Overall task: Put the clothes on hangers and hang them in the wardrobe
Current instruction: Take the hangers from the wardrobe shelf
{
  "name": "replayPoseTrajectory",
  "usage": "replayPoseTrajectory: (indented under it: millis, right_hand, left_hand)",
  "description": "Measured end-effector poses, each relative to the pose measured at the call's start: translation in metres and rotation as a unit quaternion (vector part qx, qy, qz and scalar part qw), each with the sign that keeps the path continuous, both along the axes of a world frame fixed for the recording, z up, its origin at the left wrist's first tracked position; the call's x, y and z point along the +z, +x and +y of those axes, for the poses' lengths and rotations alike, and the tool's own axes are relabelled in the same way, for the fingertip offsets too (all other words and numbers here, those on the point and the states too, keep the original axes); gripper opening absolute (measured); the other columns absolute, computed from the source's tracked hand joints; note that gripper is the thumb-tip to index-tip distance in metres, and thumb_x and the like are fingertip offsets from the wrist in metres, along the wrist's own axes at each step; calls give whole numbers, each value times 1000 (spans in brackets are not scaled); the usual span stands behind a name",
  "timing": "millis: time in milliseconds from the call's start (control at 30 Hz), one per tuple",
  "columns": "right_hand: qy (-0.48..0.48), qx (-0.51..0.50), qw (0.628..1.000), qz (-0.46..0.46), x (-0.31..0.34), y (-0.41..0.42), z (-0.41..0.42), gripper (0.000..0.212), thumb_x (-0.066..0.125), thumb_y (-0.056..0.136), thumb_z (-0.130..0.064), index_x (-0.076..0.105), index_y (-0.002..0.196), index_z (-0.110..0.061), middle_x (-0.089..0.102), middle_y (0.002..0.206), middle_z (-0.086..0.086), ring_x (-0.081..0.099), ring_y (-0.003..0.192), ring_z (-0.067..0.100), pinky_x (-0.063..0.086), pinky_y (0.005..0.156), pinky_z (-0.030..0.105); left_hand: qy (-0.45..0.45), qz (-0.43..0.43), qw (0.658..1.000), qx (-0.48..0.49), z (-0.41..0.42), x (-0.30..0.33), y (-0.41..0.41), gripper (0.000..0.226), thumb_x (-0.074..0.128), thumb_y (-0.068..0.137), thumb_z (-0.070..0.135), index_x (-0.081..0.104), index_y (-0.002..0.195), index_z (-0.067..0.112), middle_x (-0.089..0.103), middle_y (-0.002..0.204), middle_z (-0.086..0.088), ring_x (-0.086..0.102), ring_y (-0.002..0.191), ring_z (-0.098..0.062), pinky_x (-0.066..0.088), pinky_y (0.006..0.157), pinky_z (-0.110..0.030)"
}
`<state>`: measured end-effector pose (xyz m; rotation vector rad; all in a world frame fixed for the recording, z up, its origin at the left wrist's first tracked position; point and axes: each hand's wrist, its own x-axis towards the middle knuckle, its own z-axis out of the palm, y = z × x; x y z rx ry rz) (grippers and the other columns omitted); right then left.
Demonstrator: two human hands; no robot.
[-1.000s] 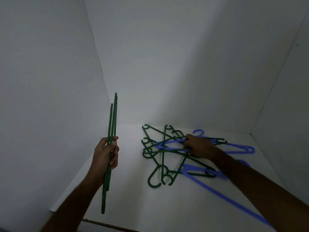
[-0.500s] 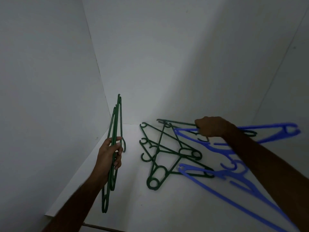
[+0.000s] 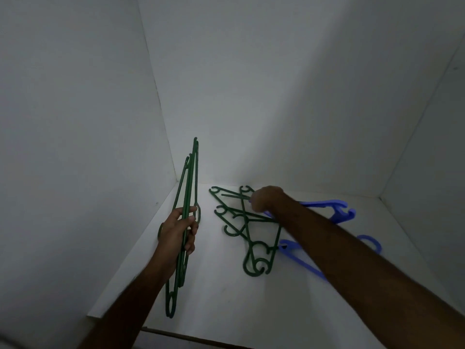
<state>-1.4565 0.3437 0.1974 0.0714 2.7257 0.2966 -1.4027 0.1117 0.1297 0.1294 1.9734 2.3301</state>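
L hand (image 3: 179,231) gripped a green hanger bundle (image 3: 189,197) upright. R hand (image 3: 264,199) was curled into the shelf pile (image 3: 247,231), prob gripping a hanger. Tbh best lift one free w/o snagging hooks.

The left hand (image 3: 179,229) grips a bunch of green hangers (image 3: 187,197) upright; the right hand (image 3: 264,199) reaches into the hanger pile (image 3: 247,229) on the white shelf (image 3: 221,298), seemingly grasping one.
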Motion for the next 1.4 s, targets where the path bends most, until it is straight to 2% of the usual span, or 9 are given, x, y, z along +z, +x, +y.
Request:
replayPoseTrajectory:
  millis: [200,333,467,600,900,1067,1167,1267,1400]
  right_hand:
    - [172,8,979,108,23,1,18,26,46,105,-25,62,118,-8,66,114,8,65,103,23,46,85,38]
    - [-46,-78,983,163,-5,3,2,33,43,104,-22,53,130,-4,61,123,12,63,111,27,51,95,41]
    - [-268,-182,933,155,-63,10,-15,44,50,98,-17,45,138,-1,48,141,21,51,128,39,45,101,44]
    - [-259,-182,943,105,-98,15,-24,57,54,101,-33,33,144,-3,35,148,21,48,131,37,46,102,43]
    - [-134,-116,967,184,-77,18,-5,34,36,103,-15,43,136,-8,62,133,15,62,120,34,47,100,46]
    - [-133,-89,946,283,-10,25,4,24,42,100,-11,50,123,-7,67,118,14,67,103,31,50,83,36]
    - [-221,-41,906,359,14,47,-28,28,43,99,-6,45,127,-7,67,106,11,66,84,28,42,67,32]
    - [-395,27,863,314,9,72,-84,49,49,95,-10,30,141,-10,65,102,12,65,80,28,51,68,37]
    - [-488,54,838,241,-13,83,-110,36,44,97,-8,33,131,-11,58,99,18,63,79,33,53,65,46]
  left_hand:
    - [22,-9,1000,-11,-11,-3,-1,27,39,104,3,57,124,9,52,68,-8,32,40,-14,30,37,-20]
    - [66,-16,997,-39,-7,-4,-7,24,40,105,5,57,122,9,53,66,-4,30,37,-8,27,34,-16]
    - [91,-40,994,-45,-6,-3,-9,21,42,104,7,59,117,6,48,63,-3,28,35,-5,27,31,-14]
    - [96,-58,993,-43,-13,-5,-7,19,46,102,5,63,111,2,48,62,-3,29,34,-5,26,31,-15]
    - [80,-63,994,-37,-14,2,-2,20,48,103,8,64,110,-1,54,67,-6,38,40,-8,32,34,-19]
    - [133,-63,988,-56,0,22,-4,21,40,106,6,59,113,-2,71,89,-21,72,71,-30,61,58,-38]
    - [184,-71,977,-74,15,29,-8,26,51,101,17,58,117,-1,69,114,-28,70,102,-39,59,87,-48]
    - [216,-73,971,-77,29,32,-8,52,57,91,39,60,127,1,68,122,-22,68,110,-31,54,98,-44]
    - [195,-30,980,-30,31,26,-6,42,57,100,27,61,125,-6,69,116,-28,68,110,-36,56,95,-42]
